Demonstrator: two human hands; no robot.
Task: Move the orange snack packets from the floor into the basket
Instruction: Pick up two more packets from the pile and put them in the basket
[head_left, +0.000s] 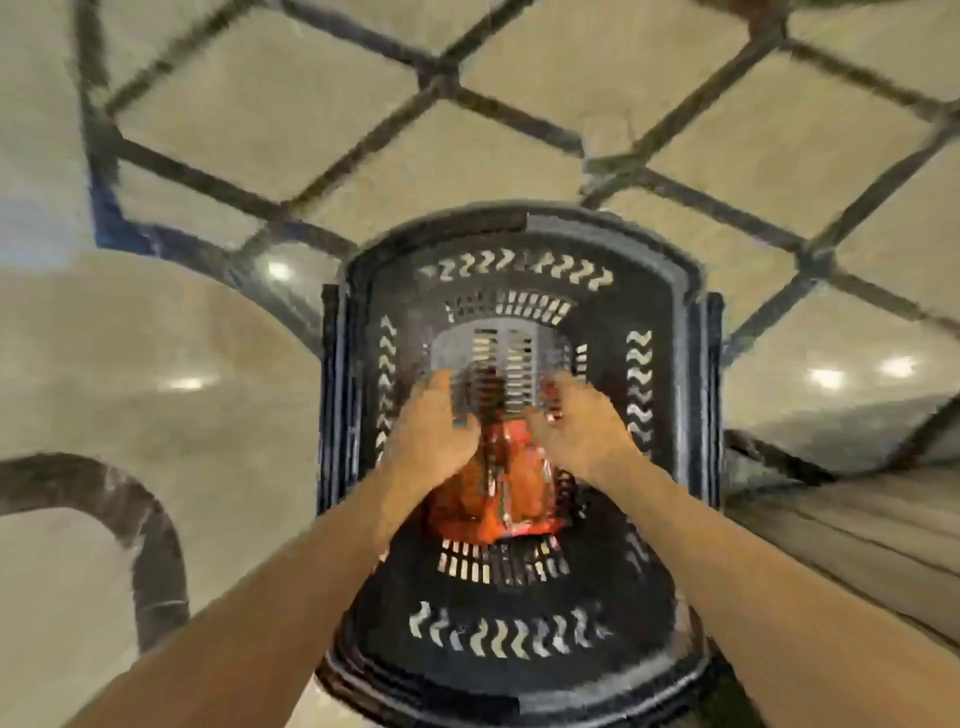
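Left hand (435, 422), right hand (577, 423); packets (501, 488) between

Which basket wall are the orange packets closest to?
The near wall of the dark slotted plastic basket, on the person's side: orange snack packets lie at its foot, the far end bare.

Orange packets (498, 493) blurred, partly hidden

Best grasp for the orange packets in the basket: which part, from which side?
Take the orange packets by the end lying between the left hand and right hand, one hand on each flank. Come straight down through the open top of the basket, since its slotted walls close off every side. Blur hides the present grip.
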